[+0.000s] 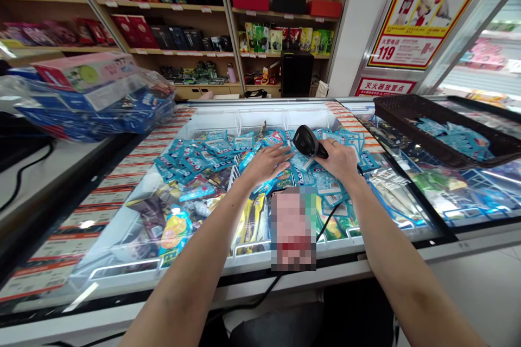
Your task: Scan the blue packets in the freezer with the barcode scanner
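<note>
My right hand is wrapped round the handle of a black barcode scanner, whose head points left and down. Just left of it, my left hand has its fingers stretched out over a spread of light-blue packets. I cannot tell whether that hand touches them. More of the packets lie under and around my right hand. From the scanner a black cable runs down to the front edge. A pinkish rectangular thing close to me is pixelated out.
Below the packets, a glass-topped freezer holds wire baskets of wrapped goods. A brown basket with blue packets stands at the right. Plastic-wrapped boxes are stacked at the left. Stocked shelves line the back.
</note>
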The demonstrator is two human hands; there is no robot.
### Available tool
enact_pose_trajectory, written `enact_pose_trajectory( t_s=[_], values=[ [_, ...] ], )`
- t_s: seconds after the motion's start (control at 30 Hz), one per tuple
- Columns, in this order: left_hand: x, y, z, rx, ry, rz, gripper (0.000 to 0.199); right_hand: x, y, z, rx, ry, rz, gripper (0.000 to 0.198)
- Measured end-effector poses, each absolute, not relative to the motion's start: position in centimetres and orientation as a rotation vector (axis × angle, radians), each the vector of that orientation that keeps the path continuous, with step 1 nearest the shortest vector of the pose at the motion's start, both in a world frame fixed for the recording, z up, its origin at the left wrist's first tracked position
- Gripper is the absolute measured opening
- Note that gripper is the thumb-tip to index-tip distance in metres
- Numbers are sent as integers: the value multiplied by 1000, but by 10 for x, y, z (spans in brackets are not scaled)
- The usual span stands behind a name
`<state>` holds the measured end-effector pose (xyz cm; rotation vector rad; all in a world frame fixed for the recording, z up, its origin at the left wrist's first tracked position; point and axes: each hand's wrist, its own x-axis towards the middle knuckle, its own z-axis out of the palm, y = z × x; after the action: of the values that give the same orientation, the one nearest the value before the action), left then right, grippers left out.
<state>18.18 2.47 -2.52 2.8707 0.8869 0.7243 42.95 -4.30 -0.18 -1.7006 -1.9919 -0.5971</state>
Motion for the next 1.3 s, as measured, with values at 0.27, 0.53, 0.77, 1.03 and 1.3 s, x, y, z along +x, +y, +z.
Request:
enact_pose_trajectory(
  t_s=[0.27, 0.53, 0.77, 1.03, 1.3],
  values=[
    [180, 24, -27, 2723, 1453, 848, 47, 429, -43, -2, -1745, -2015, -568, 41],
    [176, 34, -34, 2652, 1552, 741, 64, 428, -43, -3, -1764, -2046, -543, 46],
    [166, 52, -42, 2328, 1455, 1087, 82, 428, -41, -5, -1733, -2075, -559, 45],
    [158, 57, -50, 1981, 1404, 1373, 35, 426, -40, -9, -1633, -2149, -586, 37],
    [158, 56, -49, 1919, 1383, 1359, 32, 425, -39, -9, -1518, -2250, -590, 34]
  ],
)
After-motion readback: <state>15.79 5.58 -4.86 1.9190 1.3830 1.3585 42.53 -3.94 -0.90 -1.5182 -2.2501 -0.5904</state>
